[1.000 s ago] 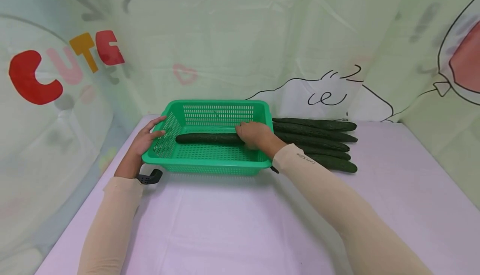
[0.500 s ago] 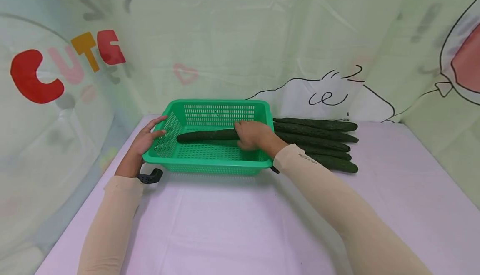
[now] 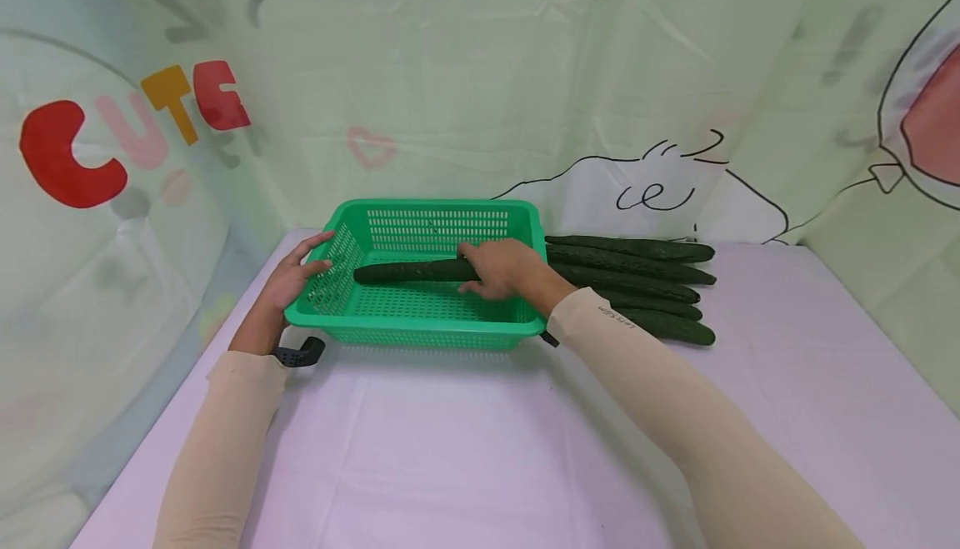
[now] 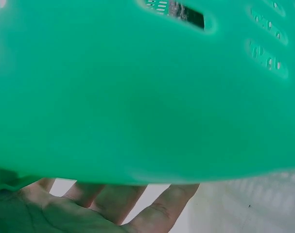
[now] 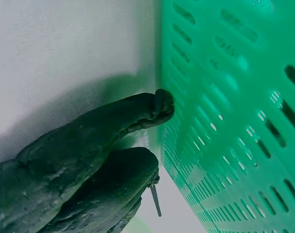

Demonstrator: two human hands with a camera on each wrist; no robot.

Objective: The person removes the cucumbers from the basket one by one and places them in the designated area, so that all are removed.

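Note:
A long dark green cucumber (image 3: 412,272) lies lengthwise in the green plastic basket (image 3: 420,326). My right hand (image 3: 502,270) is over its right end, which it hides; thumb and fingers are spread apart to either side of it. At the basket's left rim, my left hand (image 3: 288,278) holds on, with thumb and finger reaching onto the edge. In the left wrist view the basket wall (image 4: 147,107) fills most of the picture, and it hides the fingertips of the left hand (image 4: 103,208).
Several more cucumbers (image 3: 630,266) lie side by side right of the basket. Their near ends (image 5: 89,141) come close to the slotted basket wall (image 5: 234,121) in the right wrist view. A pale cloth covers the table (image 3: 450,432), with a printed curtain (image 3: 450,74) behind.
My right hand has loosened: thumb and fingers have spread and shifted slightly left. The cucumber's right end was tilted up a little and now lies slightly farther back. The left hand stays put.

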